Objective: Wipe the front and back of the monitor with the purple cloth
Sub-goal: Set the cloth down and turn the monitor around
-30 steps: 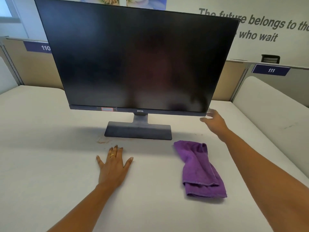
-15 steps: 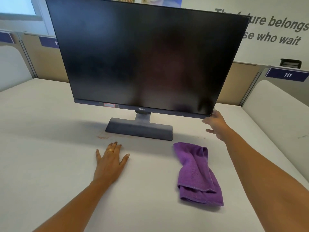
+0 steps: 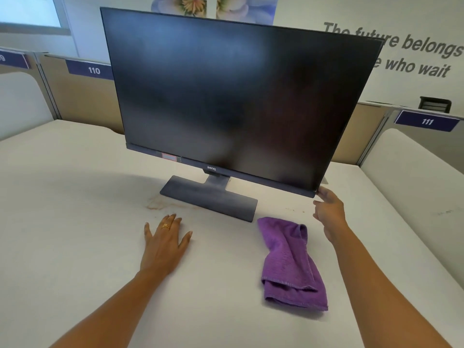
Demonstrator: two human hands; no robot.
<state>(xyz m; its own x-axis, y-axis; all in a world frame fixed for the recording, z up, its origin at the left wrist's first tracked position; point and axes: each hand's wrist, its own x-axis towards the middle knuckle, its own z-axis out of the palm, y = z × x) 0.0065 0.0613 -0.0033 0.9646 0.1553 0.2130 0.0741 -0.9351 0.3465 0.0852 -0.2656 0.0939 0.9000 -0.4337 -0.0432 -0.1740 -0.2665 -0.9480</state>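
One crumpled purple terry cloth (image 3: 288,262) lies on white table (image 3: 62,222), held by neither hand. Left hand (image 3: 164,244) is flat on the table beside it, fingers spread, one gold ring (image 3: 165,226). Right hand (image 3: 330,212) is beyond the cloth, fingers loosely extended, tips touching the lower right corner of one black flat-screen monitor (image 3: 238,96). The monitor is upright on its dark rectangular base (image 3: 208,199), screen dark. Behind are three navy number plates (image 3: 93,70).
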